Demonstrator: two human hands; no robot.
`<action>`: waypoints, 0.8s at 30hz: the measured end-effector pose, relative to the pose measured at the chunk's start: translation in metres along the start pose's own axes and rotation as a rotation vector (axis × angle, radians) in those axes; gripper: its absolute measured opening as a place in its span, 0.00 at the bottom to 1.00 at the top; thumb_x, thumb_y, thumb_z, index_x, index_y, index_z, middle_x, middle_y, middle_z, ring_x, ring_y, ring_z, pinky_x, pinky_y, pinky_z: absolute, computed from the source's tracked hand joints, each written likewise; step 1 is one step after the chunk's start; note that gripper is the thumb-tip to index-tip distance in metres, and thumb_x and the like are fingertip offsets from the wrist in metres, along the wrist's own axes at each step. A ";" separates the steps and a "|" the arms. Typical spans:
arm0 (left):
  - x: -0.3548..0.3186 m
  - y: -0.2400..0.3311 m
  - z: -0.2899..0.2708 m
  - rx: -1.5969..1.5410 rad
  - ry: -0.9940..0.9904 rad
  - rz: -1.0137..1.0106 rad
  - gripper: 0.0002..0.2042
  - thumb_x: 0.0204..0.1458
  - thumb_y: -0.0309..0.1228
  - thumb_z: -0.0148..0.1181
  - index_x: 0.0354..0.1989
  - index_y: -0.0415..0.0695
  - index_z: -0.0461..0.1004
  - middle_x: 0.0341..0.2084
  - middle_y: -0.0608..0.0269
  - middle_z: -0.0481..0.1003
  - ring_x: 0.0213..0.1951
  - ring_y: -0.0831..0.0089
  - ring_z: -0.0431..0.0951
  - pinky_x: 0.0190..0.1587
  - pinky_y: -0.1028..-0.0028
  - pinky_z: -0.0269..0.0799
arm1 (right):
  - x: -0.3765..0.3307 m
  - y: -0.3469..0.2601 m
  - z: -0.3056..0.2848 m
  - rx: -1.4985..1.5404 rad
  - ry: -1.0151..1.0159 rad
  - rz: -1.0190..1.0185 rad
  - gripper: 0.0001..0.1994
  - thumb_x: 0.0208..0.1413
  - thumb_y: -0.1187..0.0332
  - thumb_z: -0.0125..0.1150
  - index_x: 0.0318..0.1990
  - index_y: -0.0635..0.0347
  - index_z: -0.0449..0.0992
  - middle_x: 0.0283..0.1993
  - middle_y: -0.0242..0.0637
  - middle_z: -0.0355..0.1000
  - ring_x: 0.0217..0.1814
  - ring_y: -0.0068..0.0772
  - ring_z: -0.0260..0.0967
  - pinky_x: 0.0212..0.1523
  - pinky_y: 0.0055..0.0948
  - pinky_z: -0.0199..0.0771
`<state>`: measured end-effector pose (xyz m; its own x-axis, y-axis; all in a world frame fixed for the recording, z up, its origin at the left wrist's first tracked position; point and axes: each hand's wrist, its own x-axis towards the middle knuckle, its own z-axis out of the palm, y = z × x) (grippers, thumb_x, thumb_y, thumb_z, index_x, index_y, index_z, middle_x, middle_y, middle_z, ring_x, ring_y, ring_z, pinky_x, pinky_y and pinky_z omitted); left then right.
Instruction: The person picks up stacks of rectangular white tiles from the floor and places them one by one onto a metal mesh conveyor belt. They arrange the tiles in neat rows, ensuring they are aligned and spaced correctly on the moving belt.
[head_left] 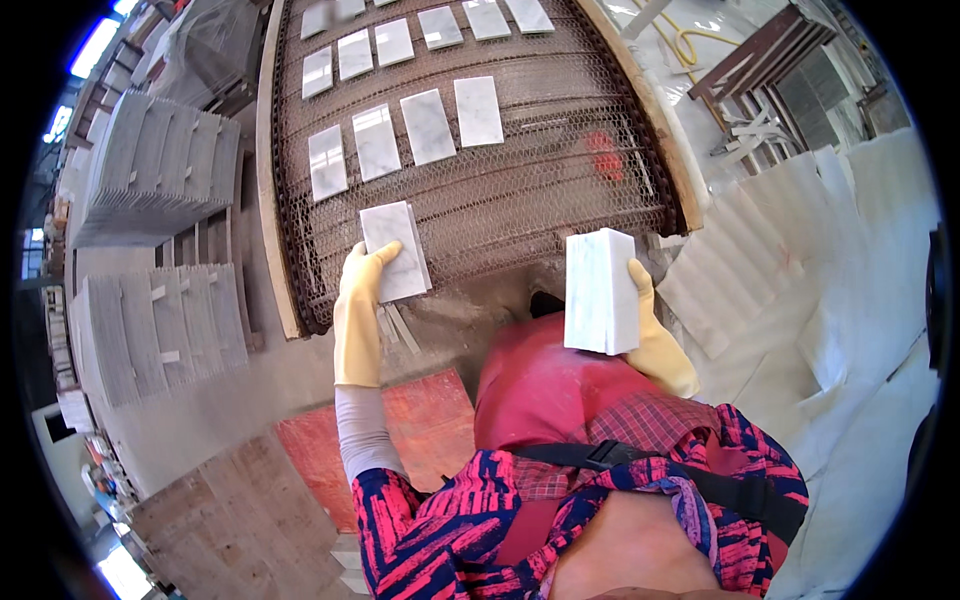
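- Marble tile (394, 250) — a white, grey-veined rectangle — sits just left of the frame's centre, at the near edge of the mesh conveyor belt (540, 190), and your left hand (362, 285) has it.
- Your left hand, in a yellow rubber glove, is closed on the tile's lower left corner: thumb across the top face, fingers hidden underneath. A second tile edge seems to peek out beneath it, though you cannot tell for sure.
- Your right hand (655, 330), gloved the same way, is right of centre, wrapped around a stack of tiles (600, 290) from behind; the stack stands upright, its white edges facing the camera, just off the belt's near end.
- Two hands are well apart, one to each side of the belt's near end.
- Further up the belt, toward the top of the frame, rows of laid tiles (427, 125) lie flat on the mesh, apart from one another.
- At the left of the frame, stacked tile racks (155, 170) stand in grey rows beside the belt's wooden rail (268, 200).
- On the right, white corrugated sheets (740, 270) lie spread over the floor.
- In the lower centre, your red apron (545, 385) and patterned sleeves fill the foreground, with a reddish board (430, 420) beside them.
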<state>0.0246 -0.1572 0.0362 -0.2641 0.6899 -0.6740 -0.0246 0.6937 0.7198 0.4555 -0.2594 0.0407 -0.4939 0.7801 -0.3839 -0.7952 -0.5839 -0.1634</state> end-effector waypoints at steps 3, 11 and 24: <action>0.000 -0.002 -0.003 0.049 0.043 -0.044 0.24 0.60 0.30 0.73 0.63 0.39 0.76 0.51 0.54 0.84 0.47 0.62 0.87 0.52 0.61 0.84 | 0.021 -0.006 0.007 -0.090 0.099 -0.061 0.41 0.55 0.40 0.73 0.70 0.55 0.73 0.60 0.40 0.79 0.59 0.44 0.80 0.62 0.50 0.81; -0.003 -0.012 -0.017 0.505 0.246 0.047 0.28 0.61 0.40 0.71 0.66 0.37 0.75 0.56 0.47 0.83 0.56 0.57 0.84 0.60 0.60 0.79 | 0.063 -0.028 0.029 -0.143 0.096 0.158 0.41 0.56 0.37 0.71 0.69 0.56 0.74 0.56 0.40 0.81 0.54 0.42 0.81 0.58 0.47 0.83; -0.100 -0.001 0.123 -0.397 -0.392 0.084 0.35 0.69 0.44 0.64 0.79 0.42 0.61 0.69 0.49 0.72 0.65 0.60 0.77 0.68 0.59 0.73 | 0.124 -0.026 0.103 -0.545 0.195 0.158 0.38 0.63 0.47 0.67 0.75 0.58 0.67 0.64 0.46 0.76 0.62 0.41 0.77 0.63 0.42 0.78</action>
<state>0.1696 -0.2015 0.0820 0.0949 0.8170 -0.5688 -0.3998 0.5545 0.7299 0.3789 -0.1242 0.0909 -0.4766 0.6490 -0.5930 -0.3969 -0.7607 -0.5136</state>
